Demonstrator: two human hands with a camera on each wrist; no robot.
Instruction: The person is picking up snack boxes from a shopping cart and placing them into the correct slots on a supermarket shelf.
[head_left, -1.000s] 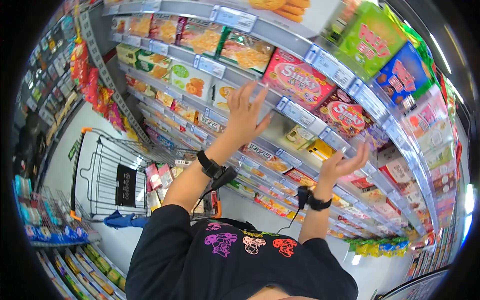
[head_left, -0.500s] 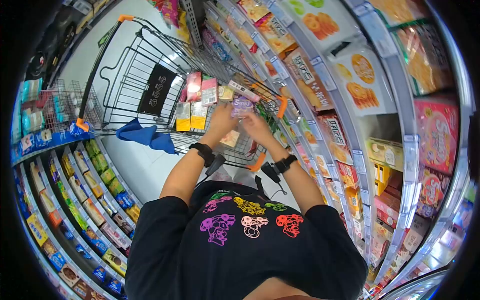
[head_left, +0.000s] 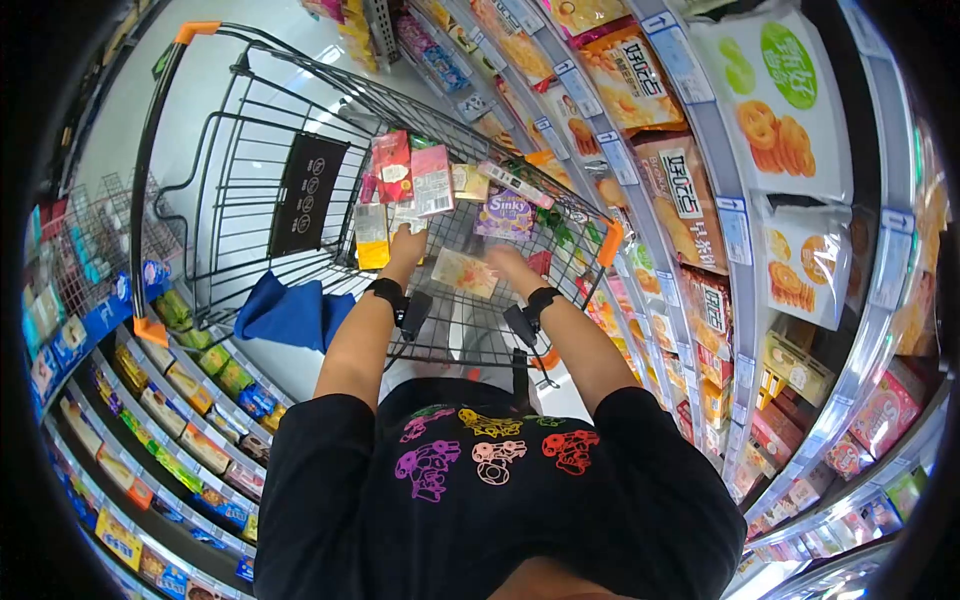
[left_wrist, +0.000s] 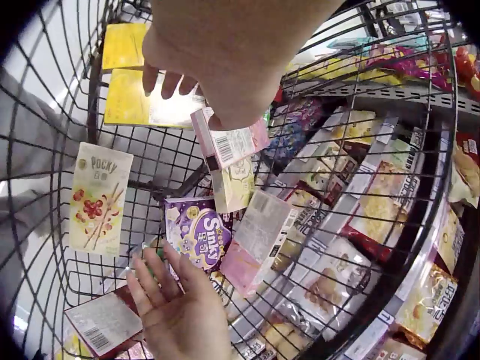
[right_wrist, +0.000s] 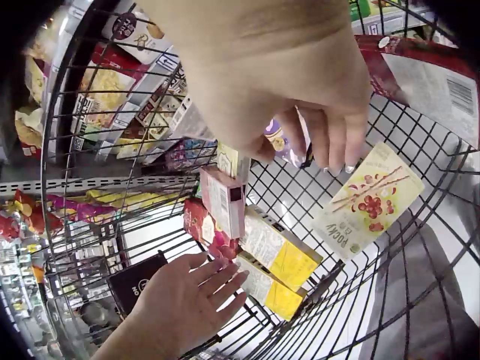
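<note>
Inside the wire shopping cart (head_left: 250, 160), a purple Sinky box (head_left: 503, 215) lies among other snack boxes. My left hand (head_left: 407, 250) hangs over the boxes with fingers loosely bent and holding nothing, beside the yellow-and-white boxes (right_wrist: 289, 262). In the left wrist view my right hand (left_wrist: 184, 311) shows its palm and spread fingers just by the Sinky box. A cream Pocky box (head_left: 463, 273) with red berries lies on the wire floor between my hands. Beyond my left hand are a red box (head_left: 392, 165) and a pink box (head_left: 431, 180).
Shelves of biscuit packs (head_left: 690, 200) run close along the cart's right side. More snack shelves (head_left: 190, 430) curve at lower left. A blue cloth (head_left: 295, 310) hangs by the cart's side, below the orange-ended handle (head_left: 150, 170). One more box (left_wrist: 105, 322) lies low in the left wrist view.
The head view has turned from the shelf to the cart. Half a second ago both hands were at the purple Sinky box; now it lies released, and they have drawn back and apart.
</note>
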